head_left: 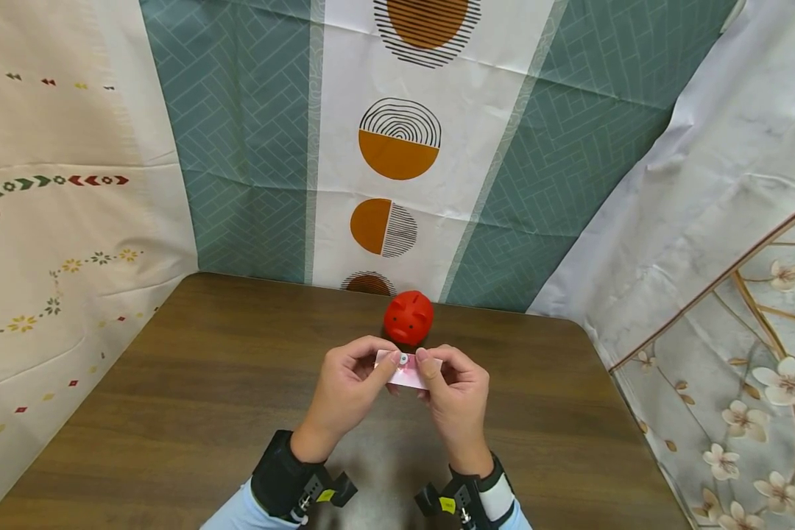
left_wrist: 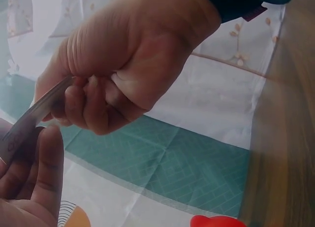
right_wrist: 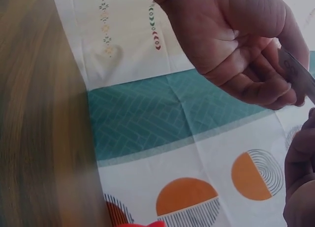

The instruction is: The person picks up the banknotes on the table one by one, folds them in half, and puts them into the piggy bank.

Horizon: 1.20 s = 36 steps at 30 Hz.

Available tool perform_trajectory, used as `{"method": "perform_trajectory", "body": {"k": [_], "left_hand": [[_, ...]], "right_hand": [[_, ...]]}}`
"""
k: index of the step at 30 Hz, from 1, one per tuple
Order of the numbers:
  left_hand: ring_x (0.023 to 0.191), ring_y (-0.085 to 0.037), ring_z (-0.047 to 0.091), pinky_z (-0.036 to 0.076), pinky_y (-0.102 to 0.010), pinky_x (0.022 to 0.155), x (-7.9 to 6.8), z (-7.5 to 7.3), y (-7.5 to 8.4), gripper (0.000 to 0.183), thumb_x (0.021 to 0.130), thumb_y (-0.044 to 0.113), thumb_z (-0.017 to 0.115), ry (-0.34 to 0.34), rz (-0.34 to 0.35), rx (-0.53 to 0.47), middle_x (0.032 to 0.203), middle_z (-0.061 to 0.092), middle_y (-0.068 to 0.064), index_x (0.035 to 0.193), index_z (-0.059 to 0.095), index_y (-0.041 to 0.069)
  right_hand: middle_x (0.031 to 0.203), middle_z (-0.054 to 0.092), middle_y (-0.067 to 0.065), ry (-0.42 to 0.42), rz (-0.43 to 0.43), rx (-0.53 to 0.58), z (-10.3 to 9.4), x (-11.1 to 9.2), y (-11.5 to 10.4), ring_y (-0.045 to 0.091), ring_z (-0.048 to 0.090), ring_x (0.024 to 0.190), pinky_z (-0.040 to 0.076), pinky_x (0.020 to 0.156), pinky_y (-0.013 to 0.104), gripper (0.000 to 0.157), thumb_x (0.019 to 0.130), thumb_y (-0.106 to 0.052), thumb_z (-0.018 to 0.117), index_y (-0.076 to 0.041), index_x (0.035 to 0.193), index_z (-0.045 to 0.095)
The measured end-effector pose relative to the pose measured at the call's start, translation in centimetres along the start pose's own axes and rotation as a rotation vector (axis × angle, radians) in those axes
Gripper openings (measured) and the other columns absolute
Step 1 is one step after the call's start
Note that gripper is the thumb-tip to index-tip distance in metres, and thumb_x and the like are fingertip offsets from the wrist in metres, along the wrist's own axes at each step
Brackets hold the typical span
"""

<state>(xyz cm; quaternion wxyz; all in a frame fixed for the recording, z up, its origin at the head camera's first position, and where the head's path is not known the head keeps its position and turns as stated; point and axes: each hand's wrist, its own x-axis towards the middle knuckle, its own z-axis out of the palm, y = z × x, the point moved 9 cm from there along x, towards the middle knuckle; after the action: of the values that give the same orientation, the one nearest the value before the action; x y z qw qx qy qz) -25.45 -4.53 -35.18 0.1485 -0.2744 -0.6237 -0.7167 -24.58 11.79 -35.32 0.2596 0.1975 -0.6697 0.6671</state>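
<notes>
A small pink-and-white card or paper slip (head_left: 407,375) with a tiny round mark near its upper edge is held between both hands. My left hand (head_left: 347,390) pinches its left end between thumb and fingers. The right end is pinched by my right hand (head_left: 460,394), thumb on top. Seen edge-on in the left wrist view, the slip (left_wrist: 30,113) looks thin, with faint marks on its underside. Just beyond the hands, a red piggy bank (head_left: 408,318) stands on the table, facing me.
The brown wooden table (head_left: 238,346) reaches back to a green-and-white patterned curtain (head_left: 252,147). A cream cloth (head_left: 53,280) hangs at the left, a floral one (head_left: 735,368) at the right. Both wrists wear black straps with small cameras.
</notes>
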Motion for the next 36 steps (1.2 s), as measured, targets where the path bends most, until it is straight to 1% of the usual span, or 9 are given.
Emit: {"method": "perform_trajectory", "body": {"k": [3,7,10,13,19,25,28,32,36], "left_hand": [[0.058,-0.020,0.060,0.058,-0.028,0.056,-0.04,0.01,-0.02,0.008,0.097,0.000,0.067,0.004,-0.002,0.013,0.083,0.068,-0.018,0.103,0.072,0.000],[0.061,-0.018,0.059,0.058,-0.028,0.056,-0.07,0.03,-0.01,0.007,0.096,0.001,0.068,0.001,-0.006,0.031,0.084,0.069,-0.017,0.101,0.073,0.001],[0.066,-0.015,0.059,0.059,-0.029,0.058,-0.06,0.13,-0.18,0.006,0.095,0.001,0.070,-0.004,-0.019,0.044,0.086,0.071,-0.016,0.099,0.074,0.002],[0.069,-0.013,0.059,0.059,-0.029,0.058,-0.06,0.25,-0.24,0.006,0.093,0.002,0.071,-0.005,-0.018,0.051,0.085,0.072,-0.016,0.098,0.075,0.002],[0.069,-0.014,0.059,0.060,-0.031,0.058,-0.12,0.31,-0.18,0.006,0.094,0.003,0.071,-0.010,-0.009,0.064,0.087,0.073,-0.015,0.099,0.075,0.003],[0.068,-0.014,0.059,0.059,-0.032,0.058,-0.17,0.45,-0.30,0.005,0.096,0.003,0.068,-0.022,-0.008,0.066,0.084,0.069,-0.015,0.099,0.073,0.004],[0.068,-0.014,0.060,0.060,-0.032,0.058,-0.18,0.53,-0.29,0.005,0.097,0.002,0.067,-0.026,0.001,0.058,0.084,0.068,-0.015,0.099,0.072,0.003],[0.068,-0.013,0.060,0.060,-0.033,0.057,-0.20,0.62,-0.27,0.006,0.096,0.002,0.068,-0.036,0.005,0.062,0.085,0.070,-0.014,0.099,0.073,0.004],[0.065,-0.016,0.059,0.059,-0.034,0.055,-0.19,0.63,-0.11,0.006,0.096,0.002,0.068,-0.030,0.023,0.066,0.083,0.069,-0.014,0.099,0.073,0.004]], "right_hand": [[0.076,0.064,0.007,-0.028,-0.004,0.014,0.15,0.04,0.02,0.019,0.052,0.053,0.046,0.042,0.027,0.007,0.096,0.004,0.065,0.007,0.094,0.071],[0.076,0.064,0.007,-0.061,-0.002,0.018,0.25,0.08,0.08,0.018,0.053,0.054,0.047,0.043,0.026,0.008,0.096,0.003,0.064,0.005,0.095,0.072],[0.077,0.064,0.008,-0.093,-0.013,0.040,0.42,0.13,0.05,0.019,0.053,0.054,0.048,0.043,0.026,0.007,0.096,0.004,0.064,0.005,0.095,0.071],[0.077,0.064,0.009,-0.116,-0.019,0.057,0.59,0.15,-0.02,0.019,0.053,0.054,0.048,0.044,0.026,0.007,0.096,0.005,0.064,0.006,0.095,0.071],[0.077,0.063,0.008,-0.138,-0.018,0.073,0.88,0.19,-0.22,0.017,0.053,0.055,0.049,0.045,0.026,0.007,0.095,0.008,0.064,0.006,0.096,0.070],[0.078,0.064,0.007,-0.133,-0.004,0.070,0.93,0.15,0.06,0.017,0.053,0.055,0.050,0.046,0.025,0.005,0.096,0.005,0.065,0.006,0.095,0.069],[0.081,0.065,0.006,-0.146,0.012,0.073,1.02,0.16,0.28,0.017,0.054,0.057,0.051,0.047,0.025,0.005,0.096,0.005,0.064,0.005,0.097,0.069],[0.078,0.064,0.005,-0.163,0.001,0.052,1.00,0.21,0.15,0.015,0.054,0.059,0.050,0.047,0.026,0.009,0.094,0.008,0.065,0.003,0.097,0.071],[0.075,0.062,0.008,-0.172,-0.011,0.022,0.99,0.29,-0.02,0.015,0.053,0.059,0.049,0.044,0.029,0.011,0.094,0.009,0.064,0.002,0.096,0.072]]}}
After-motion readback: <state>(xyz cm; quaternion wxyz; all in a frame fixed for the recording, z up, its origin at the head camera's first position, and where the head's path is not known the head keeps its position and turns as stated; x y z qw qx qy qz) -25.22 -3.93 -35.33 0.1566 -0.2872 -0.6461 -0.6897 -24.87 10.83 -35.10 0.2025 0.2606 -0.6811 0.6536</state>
